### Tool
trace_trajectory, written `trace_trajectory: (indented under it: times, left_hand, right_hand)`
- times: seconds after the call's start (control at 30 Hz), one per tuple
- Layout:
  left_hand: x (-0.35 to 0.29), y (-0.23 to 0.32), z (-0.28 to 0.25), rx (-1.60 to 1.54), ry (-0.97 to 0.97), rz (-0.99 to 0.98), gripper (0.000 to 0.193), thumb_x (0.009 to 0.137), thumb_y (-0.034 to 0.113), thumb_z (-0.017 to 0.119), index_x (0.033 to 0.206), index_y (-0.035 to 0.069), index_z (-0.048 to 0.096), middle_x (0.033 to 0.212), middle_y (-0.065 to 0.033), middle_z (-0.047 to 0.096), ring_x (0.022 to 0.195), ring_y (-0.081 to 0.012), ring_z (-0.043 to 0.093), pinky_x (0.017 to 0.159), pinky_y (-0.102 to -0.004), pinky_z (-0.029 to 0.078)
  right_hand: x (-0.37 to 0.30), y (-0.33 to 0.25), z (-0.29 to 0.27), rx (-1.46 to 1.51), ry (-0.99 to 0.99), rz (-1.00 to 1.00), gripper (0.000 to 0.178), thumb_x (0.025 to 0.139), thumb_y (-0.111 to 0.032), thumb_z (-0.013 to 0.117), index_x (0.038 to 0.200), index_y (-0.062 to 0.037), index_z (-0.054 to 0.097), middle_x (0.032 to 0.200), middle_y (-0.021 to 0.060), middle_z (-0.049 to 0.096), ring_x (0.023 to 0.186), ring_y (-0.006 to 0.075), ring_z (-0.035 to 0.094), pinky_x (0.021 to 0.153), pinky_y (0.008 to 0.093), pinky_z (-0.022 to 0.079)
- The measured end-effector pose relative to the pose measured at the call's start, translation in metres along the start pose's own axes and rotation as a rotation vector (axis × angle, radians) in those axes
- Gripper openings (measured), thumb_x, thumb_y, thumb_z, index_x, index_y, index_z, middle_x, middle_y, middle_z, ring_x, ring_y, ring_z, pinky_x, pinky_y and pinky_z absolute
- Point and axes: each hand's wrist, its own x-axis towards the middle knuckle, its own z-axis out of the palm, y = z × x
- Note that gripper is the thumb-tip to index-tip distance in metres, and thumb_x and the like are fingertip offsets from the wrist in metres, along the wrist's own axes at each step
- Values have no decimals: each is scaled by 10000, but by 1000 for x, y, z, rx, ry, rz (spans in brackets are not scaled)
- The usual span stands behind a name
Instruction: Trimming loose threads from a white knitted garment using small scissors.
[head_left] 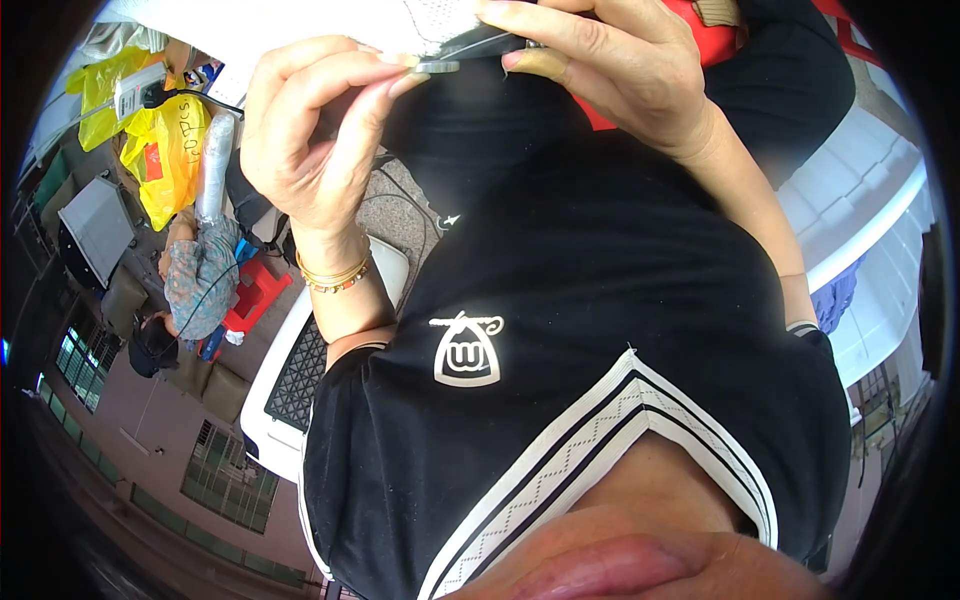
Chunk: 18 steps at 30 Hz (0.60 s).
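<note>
Wearer's mouth (610, 572) nearest | left hand (315, 125): fingers pinching small pale piece (437, 67), probably light, stiff; best taken by its edges | right hand (630, 60): fingers pinching thin dark piece (488, 46)

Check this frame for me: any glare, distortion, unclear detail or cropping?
Head view: white surface at the top is washed out; head view: window grille at lower left looks skewed near the black fisheye rim; head view: the small grey piece in the left hand is too small to identify, and the top edge crops the right hand.
</note>
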Motion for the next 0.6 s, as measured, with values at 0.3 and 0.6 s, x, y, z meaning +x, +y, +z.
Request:
trace_trajectory:
  times: [0.3, 0.6]
  left_hand:
    - [-2, -5, -1, -8, -2, 45, 212, 705, -30, 816, 892, 36, 742, 877, -59, 664, 767, -122, 636, 640, -214, 490]
    - [-1, -4, 0, -23, -6, 46, 207, 716, -33, 811, 897, 33, 736, 874, -59, 662, 750, -119, 635, 623, -205, 483]
  right_hand:
    - [-2, -1, 4, -138, 50, -53, 385, 769, -171, 803, 1140, -100, 727, 806, 11, 596, 670, 142, 544, 556, 261, 421]
    - [-8, -1, 2, -154, 27, -28, 376, 766, -178, 804, 1127, -102, 733, 802, 8, 596, 676, 139, 549, 562, 261, 427]
